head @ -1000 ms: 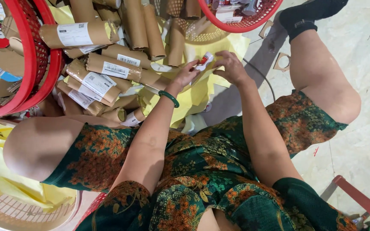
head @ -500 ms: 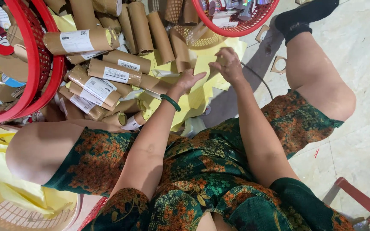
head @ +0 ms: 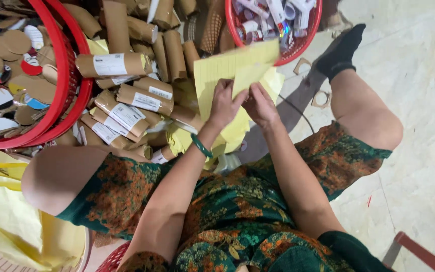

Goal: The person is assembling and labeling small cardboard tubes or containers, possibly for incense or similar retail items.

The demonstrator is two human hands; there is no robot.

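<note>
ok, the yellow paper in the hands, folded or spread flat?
Folded in part: the yellow paper has a flap turned over at its lower right edge, pinched by the left hand and right hand.

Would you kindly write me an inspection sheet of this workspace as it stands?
Surface: pale stone floor.
Job's things: yellow lined sheet, held up by both hands.
Clutter: brown rolled parcels piled; red basket of card discs; second red basket of small tubes.
Grips: left hand and right hand pinch the sheet's lower edge.
Cables: thin dark cord on floor.
Surroundings: yellow plastic bag; red frame.
</note>
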